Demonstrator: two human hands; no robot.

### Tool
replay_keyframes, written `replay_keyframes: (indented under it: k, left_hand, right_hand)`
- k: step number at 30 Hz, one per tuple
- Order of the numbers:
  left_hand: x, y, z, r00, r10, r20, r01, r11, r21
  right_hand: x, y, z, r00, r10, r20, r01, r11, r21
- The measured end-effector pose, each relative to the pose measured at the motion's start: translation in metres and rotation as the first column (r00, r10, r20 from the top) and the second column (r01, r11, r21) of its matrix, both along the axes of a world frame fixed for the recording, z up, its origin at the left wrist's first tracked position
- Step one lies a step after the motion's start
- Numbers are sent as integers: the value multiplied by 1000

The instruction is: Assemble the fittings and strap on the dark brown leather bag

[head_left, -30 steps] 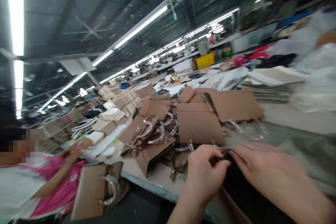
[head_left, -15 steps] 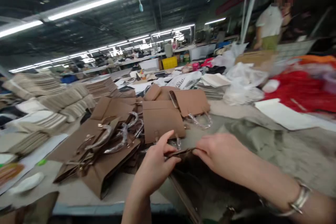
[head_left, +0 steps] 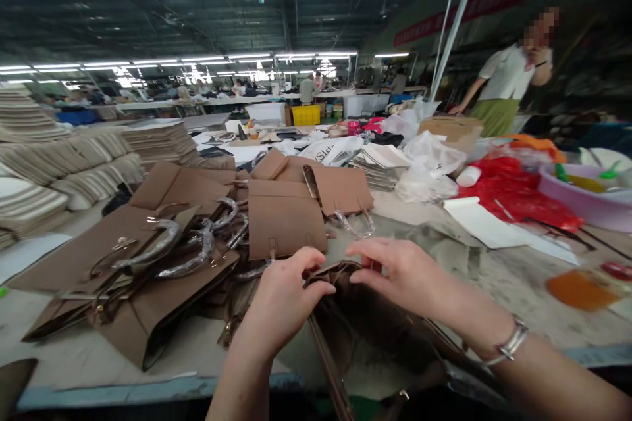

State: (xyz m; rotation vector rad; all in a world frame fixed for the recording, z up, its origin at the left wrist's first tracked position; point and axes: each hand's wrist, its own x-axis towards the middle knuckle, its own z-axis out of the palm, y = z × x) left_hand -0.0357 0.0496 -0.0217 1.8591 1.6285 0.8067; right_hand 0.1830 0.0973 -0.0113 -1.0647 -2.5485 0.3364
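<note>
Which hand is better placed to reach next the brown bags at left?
Left, probably: the left hand and right hand are at the open bag, but the left is nearer those brown bags.

Brown bag (head_left: 380, 329), mouth open and upward, dark inside, at near table edge (head_left: 123, 389)

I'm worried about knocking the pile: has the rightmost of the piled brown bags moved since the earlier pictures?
No. The rightmost piled brown bag keeps its place beside the stack of pale sheets; only the camera's view has turned.
</note>
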Motion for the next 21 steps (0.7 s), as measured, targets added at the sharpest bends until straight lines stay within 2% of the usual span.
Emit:
replay_keyframes:
  k: [3,7,10,14,21]
  left_hand:
    - [1,3,-3,998,-20,59,17,998,61]
    - [2,6,-9,990,-126,63,108,966,234]
    - [3,7,-13,992,-116,42,100,955,279]
    - [4,8,-16,999,-43,-11,44,931,362]
    - [8,8,-19,996,-55,-66,79,895,439]
  right_hand:
    - [3,6,-2,993,92,-79,-92,996,9]
    - [-1,16,-3,992,127,-25,-127,992,5]
    - [-5,22,-6,988,157,2,-157,988,1]
    - [-5,27,-9,989,145,19,-146,989,18]
    - [-10,26,2,993,60,100,-62,998,17]
